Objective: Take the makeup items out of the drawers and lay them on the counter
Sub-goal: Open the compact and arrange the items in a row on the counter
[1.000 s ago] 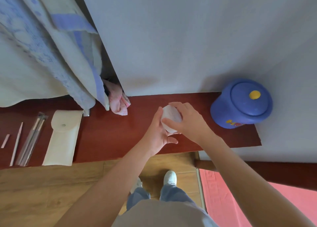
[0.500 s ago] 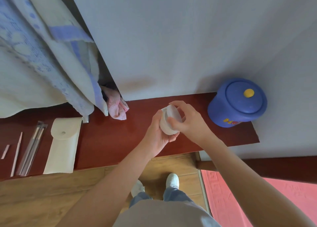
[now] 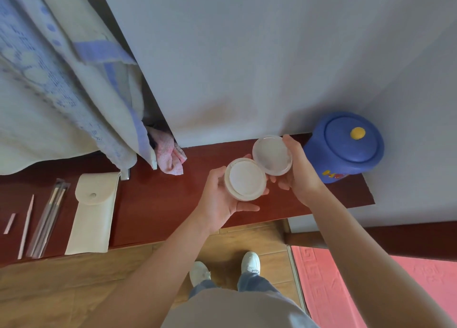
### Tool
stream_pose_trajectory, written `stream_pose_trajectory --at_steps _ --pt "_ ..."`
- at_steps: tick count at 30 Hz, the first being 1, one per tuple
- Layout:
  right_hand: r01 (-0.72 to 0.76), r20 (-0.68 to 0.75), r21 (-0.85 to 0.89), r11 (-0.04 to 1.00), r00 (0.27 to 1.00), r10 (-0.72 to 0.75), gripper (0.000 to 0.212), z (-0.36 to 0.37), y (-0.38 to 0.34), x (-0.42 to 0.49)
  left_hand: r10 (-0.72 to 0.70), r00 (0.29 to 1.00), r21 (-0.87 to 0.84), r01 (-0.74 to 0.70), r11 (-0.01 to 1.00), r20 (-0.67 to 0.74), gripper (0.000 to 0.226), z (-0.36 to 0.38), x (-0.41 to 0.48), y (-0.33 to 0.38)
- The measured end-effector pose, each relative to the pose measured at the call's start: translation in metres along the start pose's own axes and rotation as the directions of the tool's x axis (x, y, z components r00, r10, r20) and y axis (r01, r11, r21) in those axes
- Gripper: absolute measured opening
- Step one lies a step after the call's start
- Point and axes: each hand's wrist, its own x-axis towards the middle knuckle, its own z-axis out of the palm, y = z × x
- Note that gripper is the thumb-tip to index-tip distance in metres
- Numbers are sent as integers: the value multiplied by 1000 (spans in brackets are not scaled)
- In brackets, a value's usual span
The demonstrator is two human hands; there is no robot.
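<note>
A blue lidded jar [image 3: 346, 147] stands by the wall [image 3: 247, 55], pink cloth [image 3: 170, 157] beneath patterned fabric [image 3: 61, 92].

Round white compact [image 3: 231, 191] open, puff [image 3: 243, 178] inside, clear lid [image 3: 272, 155] touching its edge, above counter [image 3: 153, 199]. Cream pouch [image 3: 92, 211], bagged brushes [image 3: 48, 216], pink sticks [image 3: 26, 226] lie flat at counter's left.

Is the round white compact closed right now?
No, it is open: the left hand holds the base, white pad showing, and the right hand holds the lid alongside.

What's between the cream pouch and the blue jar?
In the head view, bare counter, then, held above it, the compact base in the left hand and its lid in the right hand. A pink cloth lies farther back.
</note>
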Motion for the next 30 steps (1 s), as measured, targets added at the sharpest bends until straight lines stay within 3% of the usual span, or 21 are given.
stream_pose_trajectory --at_steps 3,7,10,14,16,19,23,26,30 --pt "-81 -125 -63 995 989 73 53 -3 1 6 42 995 205 -22 979 -93 47 0 -1 -1" --pt "-59 -66 -176 983 997 48 67 1 4 11 129 975 285 -73 956 -180 45 2 -1 -4" --pt "-36 -72 -151 988 997 25 46 5 9 9 229 940 251 -166 954 -251 44 2 0 -4" --pt "-100 4 -73 992 995 101 23 10 17 1 341 904 410 -218 886 -256 38 7 1 -2" --pt "-47 -7 -69 996 999 47 23 11 21 -3 415 882 616 -202 761 -223 38 7 5 -1" --pt "-2 1 -75 997 1000 2 30 13 26 -6 531 825 912 -52 407 -190 53 5 9 -3" --pt "-12 -24 -8 1000 1000 12 32 17 33 -8 628 763 971 -4 239 -151 70 9 9 -8" --pt "-18 -25 30 999 1000 19 28 19 38 -10 677 733 998 50 40 -64 69 6 8 -12" --pt "2 -8 13 1000 1000 -2 29 21 45 -12 667 745 1000 23 5 -21 61 1 5 -14"
